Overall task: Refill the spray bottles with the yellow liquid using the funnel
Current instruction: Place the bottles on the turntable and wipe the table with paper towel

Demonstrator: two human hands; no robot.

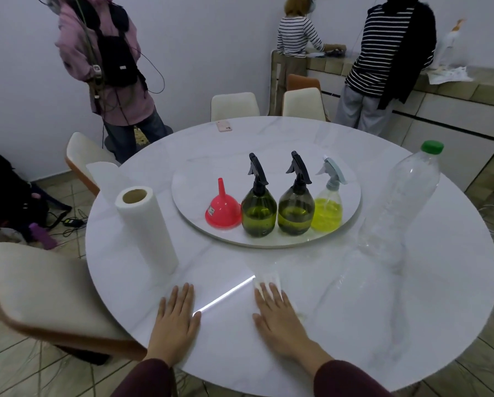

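Note:
On the round turntable stand a red funnel, mouth down, two dark green spray bottles with black triggers, and a clear spray bottle holding yellow liquid. All three bottles have their spray heads on. A large clear plastic bottle with a green cap stands at the right and looks empty. My left hand lies flat on the table near the front edge. My right hand lies flat on a white paper towel sheet.
A paper towel roll stands upright at the left of the white marble table. A pink phone lies at the far edge. Cream chairs surround the table. Three people stand behind, one at the left wall, two at a counter.

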